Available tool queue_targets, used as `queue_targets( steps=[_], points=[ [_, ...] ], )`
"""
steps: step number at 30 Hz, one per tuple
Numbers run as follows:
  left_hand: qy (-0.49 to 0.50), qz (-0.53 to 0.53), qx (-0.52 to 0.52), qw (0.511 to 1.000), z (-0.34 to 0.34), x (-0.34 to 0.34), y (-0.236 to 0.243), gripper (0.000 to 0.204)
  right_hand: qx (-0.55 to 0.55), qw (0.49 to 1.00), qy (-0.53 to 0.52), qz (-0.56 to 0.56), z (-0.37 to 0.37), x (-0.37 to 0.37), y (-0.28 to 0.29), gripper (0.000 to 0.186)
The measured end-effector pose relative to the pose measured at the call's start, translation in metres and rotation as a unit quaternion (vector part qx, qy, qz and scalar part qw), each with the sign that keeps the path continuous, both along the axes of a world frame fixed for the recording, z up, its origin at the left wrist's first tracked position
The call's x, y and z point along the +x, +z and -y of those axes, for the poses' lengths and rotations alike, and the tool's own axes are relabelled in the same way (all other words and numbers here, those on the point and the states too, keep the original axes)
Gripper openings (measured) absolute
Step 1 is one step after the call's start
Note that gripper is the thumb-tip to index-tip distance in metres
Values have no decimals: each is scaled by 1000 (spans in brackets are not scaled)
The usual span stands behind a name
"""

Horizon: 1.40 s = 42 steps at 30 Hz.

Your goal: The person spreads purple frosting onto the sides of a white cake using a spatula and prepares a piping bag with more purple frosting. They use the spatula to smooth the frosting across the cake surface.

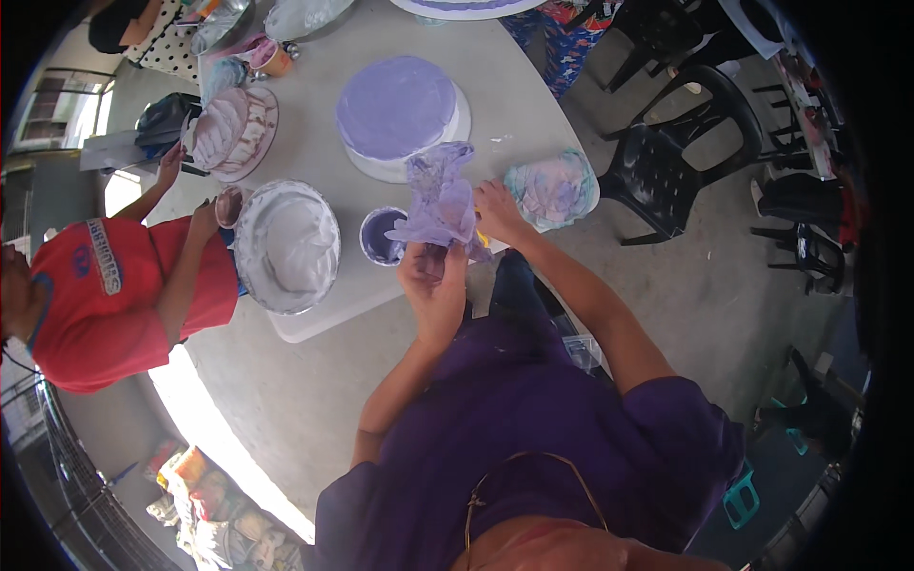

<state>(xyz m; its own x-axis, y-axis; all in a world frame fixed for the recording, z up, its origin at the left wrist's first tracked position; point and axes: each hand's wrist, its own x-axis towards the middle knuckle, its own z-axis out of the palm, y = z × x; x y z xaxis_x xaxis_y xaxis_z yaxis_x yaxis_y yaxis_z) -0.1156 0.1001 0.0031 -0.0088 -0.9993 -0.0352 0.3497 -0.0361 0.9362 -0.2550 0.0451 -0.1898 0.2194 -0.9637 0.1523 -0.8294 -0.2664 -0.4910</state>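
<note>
Concrete floor (314,390) surrounds a pale plastic table (533,114), with a black plastic armchair (657,176) near its right edge. At the near side, the left hand (434,293) has its fingers closed around the lower end of a crumpled, purple-smeared plastic bag (443,200), whose loose top flops toward the cake. Just beside it, the right hand (502,211) has its fingers bent close to the bag; something yellow shows under them, but I cannot tell whether they grip it.

Beyond the bag sits a round lilac-frosted cake (395,105) on a white cake board (463,128). A cup of purple frosting (367,250) stands just left of the bag, then a large bowl of white cream (240,257). A bunched pastel-stained bundle (550,190) lies at the table's right corner. To the left, a co-worker in a red shirt (124,295) reaches toward a partly coated cake (228,133).

The slack plastic could drag across the lilac frosting and mar it, since its top overlaps the board in this view. A sideways knock from the left wrist could tip the cup, and slick frosting on the plastic could loosen the hold.
</note>
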Motion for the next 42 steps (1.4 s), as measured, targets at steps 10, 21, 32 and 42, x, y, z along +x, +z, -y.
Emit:
queue_targets(
  steps=[10,21,32,42],
  points=[
    [42,-55,-32,997,-4,40,8,11,42,987,-73,137,20,-46,37,22],
    [165,-68,-30,983,2,73,33,3,-126,951,-278,-55,4,-88,35,46],
    [248,-35,-30,968,2,127,34,5,-80,955,-267,-100,-33,-3,-6,51],
    [266,-32,-24,963,-7,147,32,6,-80,979,-20,189,-12,51,3,40]
  ],
)
